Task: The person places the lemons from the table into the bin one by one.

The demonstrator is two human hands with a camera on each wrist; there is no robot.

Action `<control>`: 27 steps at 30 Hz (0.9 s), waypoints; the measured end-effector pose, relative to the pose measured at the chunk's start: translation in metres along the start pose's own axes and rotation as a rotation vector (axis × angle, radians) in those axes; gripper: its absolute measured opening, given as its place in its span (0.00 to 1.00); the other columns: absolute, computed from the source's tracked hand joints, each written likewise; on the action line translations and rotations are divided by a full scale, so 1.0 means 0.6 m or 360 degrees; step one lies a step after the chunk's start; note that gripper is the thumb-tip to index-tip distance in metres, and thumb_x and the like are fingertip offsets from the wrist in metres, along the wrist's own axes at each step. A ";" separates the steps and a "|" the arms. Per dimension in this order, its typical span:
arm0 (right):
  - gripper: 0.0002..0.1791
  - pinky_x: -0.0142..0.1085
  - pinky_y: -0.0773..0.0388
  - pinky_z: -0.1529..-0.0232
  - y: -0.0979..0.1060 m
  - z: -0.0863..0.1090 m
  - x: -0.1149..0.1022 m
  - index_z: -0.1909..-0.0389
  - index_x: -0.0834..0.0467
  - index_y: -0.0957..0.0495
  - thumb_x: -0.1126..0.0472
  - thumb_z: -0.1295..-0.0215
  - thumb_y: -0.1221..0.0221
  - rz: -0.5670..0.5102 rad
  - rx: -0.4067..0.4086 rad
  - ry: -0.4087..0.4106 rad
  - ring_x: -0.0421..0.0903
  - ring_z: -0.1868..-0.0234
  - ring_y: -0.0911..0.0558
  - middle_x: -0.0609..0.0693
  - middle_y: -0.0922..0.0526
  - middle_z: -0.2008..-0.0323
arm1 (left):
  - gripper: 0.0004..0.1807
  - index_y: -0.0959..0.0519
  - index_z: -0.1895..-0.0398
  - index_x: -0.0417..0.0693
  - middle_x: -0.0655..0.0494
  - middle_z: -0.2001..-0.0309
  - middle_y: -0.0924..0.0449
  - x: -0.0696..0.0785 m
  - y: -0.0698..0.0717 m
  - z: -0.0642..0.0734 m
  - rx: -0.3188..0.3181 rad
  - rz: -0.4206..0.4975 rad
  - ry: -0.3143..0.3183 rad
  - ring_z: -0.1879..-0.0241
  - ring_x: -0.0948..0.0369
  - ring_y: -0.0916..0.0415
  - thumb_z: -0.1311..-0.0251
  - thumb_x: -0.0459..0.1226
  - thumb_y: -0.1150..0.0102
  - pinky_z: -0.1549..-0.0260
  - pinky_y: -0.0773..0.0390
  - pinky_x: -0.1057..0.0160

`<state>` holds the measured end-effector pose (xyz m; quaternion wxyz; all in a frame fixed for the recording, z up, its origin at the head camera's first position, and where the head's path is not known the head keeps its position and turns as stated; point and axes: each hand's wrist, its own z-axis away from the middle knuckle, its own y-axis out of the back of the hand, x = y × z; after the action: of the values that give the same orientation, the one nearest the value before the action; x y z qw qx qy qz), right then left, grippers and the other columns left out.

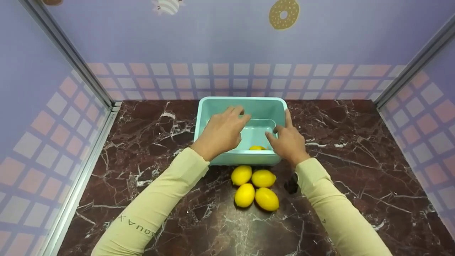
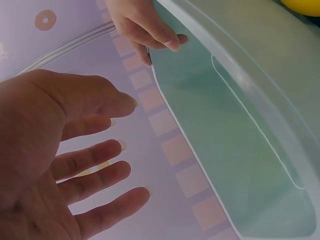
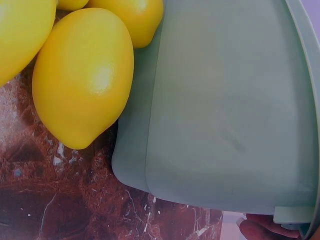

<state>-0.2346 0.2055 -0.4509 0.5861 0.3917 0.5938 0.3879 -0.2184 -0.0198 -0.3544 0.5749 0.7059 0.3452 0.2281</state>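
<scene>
We found the hands apart: the left hand (image 1: 221,133) empty, fingers spread above the turquoise tub (image 1: 245,159); the right hand (image 1: 289,142) straddled its rim, whether gripping we could not tell. One lemon (image 1: 256,148) lay inside, between them; four lemons (image 1: 267,199) sat just nearer on the marbled table (image 1: 355,185).

A dark marbled worktop (image 1: 355,185) is enclosed by lilac walls (image 1: 142,39).
The back wall is printed with a doughnut (image 1: 275,19) and banded below with pink and white squares (image 1: 221,69), repeated at the sides; corners are edged by grey metal strips (image 1: 71,53), and soft glare (image 1: 241,227) is reflected from the near worktop.
</scene>
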 end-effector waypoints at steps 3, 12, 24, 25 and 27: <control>0.29 0.56 0.23 0.58 0.000 0.000 0.000 0.49 0.60 0.20 0.40 0.33 0.49 -0.0013 0.0003 0.0000 0.61 0.49 0.21 0.54 0.63 0.22 | 0.20 0.24 0.44 0.48 0.49 0.46 0.26 0.001 -0.001 0.003 0.0012 0.0016 -0.0014 0.52 0.53 0.24 0.43 0.33 0.43 0.71 0.18 0.58; 0.28 0.55 0.23 0.58 -0.001 0.001 0.000 0.49 0.61 0.20 0.41 0.33 0.49 -0.0026 0.0009 0.0007 0.60 0.51 0.21 0.54 0.63 0.22 | 0.21 0.24 0.45 0.48 0.49 0.47 0.25 0.009 -0.002 0.013 0.0029 0.0071 -0.0029 0.55 0.53 0.24 0.44 0.31 0.44 0.74 0.19 0.57; 0.29 0.56 0.24 0.57 -0.002 0.000 0.001 0.49 0.61 0.20 0.40 0.32 0.50 -0.0002 0.0012 0.0009 0.61 0.49 0.22 0.54 0.63 0.22 | 0.20 0.24 0.47 0.48 0.49 0.48 0.25 0.012 -0.004 0.026 0.0085 0.0048 -0.0076 0.57 0.53 0.24 0.46 0.32 0.43 0.74 0.19 0.57; 0.29 0.56 0.23 0.57 -0.002 0.000 0.001 0.49 0.61 0.20 0.40 0.32 0.50 -0.0001 0.0013 0.0009 0.61 0.49 0.22 0.54 0.63 0.22 | 0.20 0.24 0.47 0.48 0.49 0.48 0.25 0.012 -0.004 0.027 0.0089 0.0041 -0.0079 0.57 0.53 0.23 0.46 0.32 0.43 0.74 0.19 0.57; 0.29 0.56 0.23 0.57 -0.002 0.000 0.001 0.49 0.61 0.20 0.40 0.32 0.50 -0.0001 0.0014 0.0009 0.61 0.49 0.22 0.54 0.63 0.22 | 0.20 0.24 0.47 0.48 0.48 0.47 0.25 0.013 -0.005 0.029 0.0091 0.0033 -0.0084 0.57 0.53 0.23 0.46 0.32 0.43 0.74 0.19 0.57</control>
<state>-0.2345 0.2054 -0.4525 0.5828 0.3929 0.5972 0.3864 -0.2013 -0.0251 -0.3620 0.5611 0.7312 0.3291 0.2054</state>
